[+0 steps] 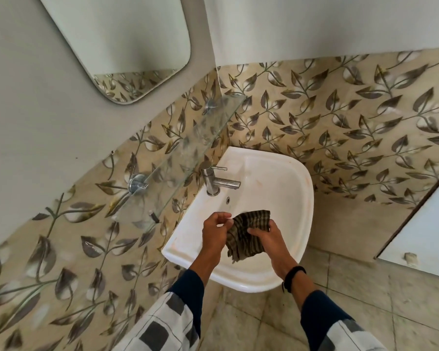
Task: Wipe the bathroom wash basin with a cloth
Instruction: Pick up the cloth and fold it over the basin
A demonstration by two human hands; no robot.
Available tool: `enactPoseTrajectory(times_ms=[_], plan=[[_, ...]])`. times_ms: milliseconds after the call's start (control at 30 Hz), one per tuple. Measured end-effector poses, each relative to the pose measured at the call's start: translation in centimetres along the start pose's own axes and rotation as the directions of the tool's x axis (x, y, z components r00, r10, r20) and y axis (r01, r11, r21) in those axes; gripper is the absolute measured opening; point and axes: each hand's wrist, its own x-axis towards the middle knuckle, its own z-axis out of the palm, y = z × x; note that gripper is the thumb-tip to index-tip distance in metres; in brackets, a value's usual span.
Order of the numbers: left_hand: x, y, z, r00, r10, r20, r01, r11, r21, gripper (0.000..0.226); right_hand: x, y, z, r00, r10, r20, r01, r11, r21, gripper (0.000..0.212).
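White glazed wash basin [276,178], rounded | striped crumpled cloth [242,240] over its near rim | my left hand [214,233] pinches, right hand [270,240] grips it.

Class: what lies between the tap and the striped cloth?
In the head view, between the tap and the cloth lies bare white basin surface with one small overflow hole.
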Motion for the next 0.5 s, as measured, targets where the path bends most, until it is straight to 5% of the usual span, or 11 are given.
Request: enactPoseTrajectory(times_ms=[167,333,500], plan=[[0.1,-1.8,-0.6,0.997,-0.050,0.062,0.056,0.994,-0.097,0.016,-0.3,1.7,1.8,0.991,-0.067,0.118,0.095,0.963,-0.254,0.069],[0.5,-3.1,-1.0,0.986,-0.070,0.149,0.095,0.981,-0.167,0.020,0.9,3.6,3.5,0.958,-0.117,0.262,0.194,0.937,-0.292,0.084],[0.7,-2.5,-1.0,0.972,-0.037,0.230,0.087,0.973,-0.212,0.015,1.8,4.0,3.1,0.984,-0.119,0.130,0.163,0.895,-0.414,0.061]])
